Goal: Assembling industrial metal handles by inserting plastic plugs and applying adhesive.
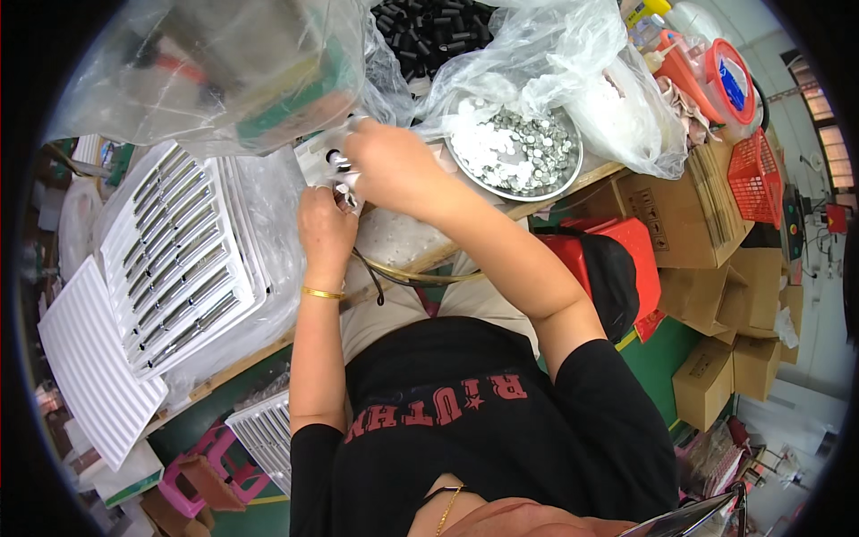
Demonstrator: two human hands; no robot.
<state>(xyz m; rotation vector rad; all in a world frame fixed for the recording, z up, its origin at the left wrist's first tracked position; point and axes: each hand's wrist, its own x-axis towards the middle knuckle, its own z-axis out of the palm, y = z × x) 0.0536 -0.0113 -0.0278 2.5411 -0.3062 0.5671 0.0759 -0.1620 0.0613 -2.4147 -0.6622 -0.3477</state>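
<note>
My left hand (327, 225), a gold bracelet on its wrist, is closed with its fingertips round a small shiny metal part (345, 191). Just above it, my right hand (386, 166) is bent over the worktop, fingers pinched at a chrome piece with a dark opening (336, 159). Fingers cover much of both pieces, so their full shape is hidden. Beneath the hands lies a pale plate or block (313, 161). To the right of my right hand stands a round metal dish (559, 184) heaped with small silvery and white discs.
At left, stacked white trays (243, 268) hold rows of chrome tubes; a ribbed white sheet (94, 367) leans beside them. Clear plastic (242, 80) hangs at upper left. Black tubular parts (434, 31) lie at the back. Cartons (667, 210) and a red stool (640, 259) stand right.
</note>
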